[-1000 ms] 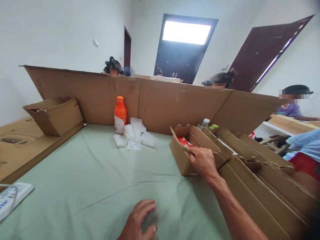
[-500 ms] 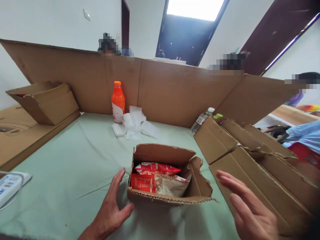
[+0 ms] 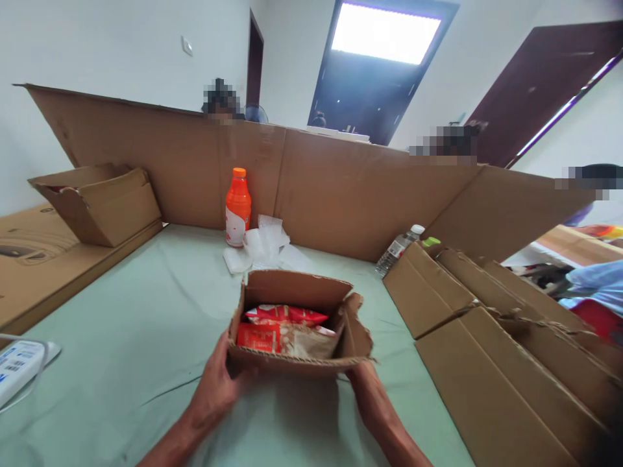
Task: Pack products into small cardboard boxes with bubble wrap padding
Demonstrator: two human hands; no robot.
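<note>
Small open brown cardboard box (image 3: pixel 296 324) of red snack packets (image 3: pixel 285 315) sits mid-counter (image 3: pixel 146 324), near edge up. Left hand (image 3: pixel 217 383) and right hand (image 3: pixel 370 395) flank it, fingers clamped on its lower corners (thumbs partly hidden). Risk: the torn right flap (image 3: pixel 357 331) could buckle, tipping packets out. Forearms converge from below, wrists low.

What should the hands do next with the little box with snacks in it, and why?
Probably fold the box's flaps shut. The left hand and right hand grip its near corners, the top stands open, and the red snack packets already lie inside.
</note>
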